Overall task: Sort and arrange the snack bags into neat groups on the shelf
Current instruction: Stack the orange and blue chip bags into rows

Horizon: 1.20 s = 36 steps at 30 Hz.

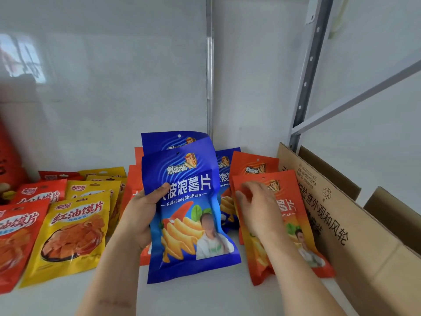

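My left hand (pixel 145 210) grips a blue chip bag (pixel 193 224) by its left edge and holds it upright at the middle of the white shelf (pixel 182 297). A second blue bag (pixel 173 140) stands just behind it, and a third blue bag (pixel 225 165) peeks out to the right. My right hand (pixel 255 206) rests flat on the front orange chip bag (pixel 293 226), with another orange bag (pixel 252 163) behind that one. More orange bags (pixel 134 179) sit behind my left hand, mostly hidden.
Yellow snack bags (pixel 75 231) and red snack bags (pixel 13 245) stand in rows at the left. An open cardboard box (pixel 355 226) lies at the right, against the orange bags. A grey shelf upright (pixel 307 71) rises at the back right, before the white back wall.
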Available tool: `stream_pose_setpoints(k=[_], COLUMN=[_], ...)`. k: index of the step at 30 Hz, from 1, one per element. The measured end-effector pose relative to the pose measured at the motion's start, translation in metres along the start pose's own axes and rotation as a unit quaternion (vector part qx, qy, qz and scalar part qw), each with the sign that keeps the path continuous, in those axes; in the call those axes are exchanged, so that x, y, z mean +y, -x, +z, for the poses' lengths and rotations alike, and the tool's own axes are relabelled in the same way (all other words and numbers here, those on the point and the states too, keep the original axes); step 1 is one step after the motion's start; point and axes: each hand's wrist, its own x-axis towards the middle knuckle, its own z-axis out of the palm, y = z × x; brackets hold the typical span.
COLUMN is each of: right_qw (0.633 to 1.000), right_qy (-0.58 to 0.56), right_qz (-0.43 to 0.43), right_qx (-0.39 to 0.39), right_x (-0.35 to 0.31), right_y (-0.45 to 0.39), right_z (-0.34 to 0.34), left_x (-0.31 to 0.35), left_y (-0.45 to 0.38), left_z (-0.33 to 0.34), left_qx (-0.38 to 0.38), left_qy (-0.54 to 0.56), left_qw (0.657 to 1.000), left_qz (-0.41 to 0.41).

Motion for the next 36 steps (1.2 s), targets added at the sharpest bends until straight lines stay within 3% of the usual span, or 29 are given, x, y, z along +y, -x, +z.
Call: stream_pose_setpoints(k=[7,12,14,18,21,25,27,31,36], right_qw=[0.965,0.977,0.984,0.986,0.980,0.972,0.976,0.992,0.994], right_qy=[-0.206,-0.186,-0.140,0.062,0.111,0.148,0.149,0.122,0.106], right_qz=[0.057,0.049,0.049,0.021,-0.018,0.020,0.031,0.018,0.007], right_qx=[-0.151,-0.096,-0.100,-0.156,-0.165,-0.181,-0.158,-0.032,-0.012], right_x=[-0.026,-0.024,-0.024,-0.023,-0.026,-0.029,-0.027,-0.017,-0.017], right_y=[-0.008,-0.016,-0.023,-0.034,-0.037,-0.045,-0.047,-0.047,-0.048], right_z=[0.020,0.025,0.025,0.033,0.038,0.047,0.051,0.061,0.054], left_x=[0.010,0.009,0.008,0.007,0.010,0.011,0.011,0.011,0.010], left_y=[0.000,-0.002,-0.004,-0.008,-0.011,-0.014,-0.013,-0.015,-0.016], left_z=[-0.016,-0.020,-0.022,-0.027,-0.031,-0.036,-0.037,-0.039,-0.038], left_qx=[0.021,0.036,0.048,0.066,0.070,0.083,0.088,0.102,0.117], left_qy=[-0.009,-0.040,-0.051,-0.058,-0.062,-0.059,-0.057,-0.065,-0.076], left_qw=[1.000,0.998,0.997,0.996,0.995,0.995,0.994,0.992,0.990], left_qz=[0.011,0.014,0.019,0.021,0.020,0.021,0.019,0.020,0.024])
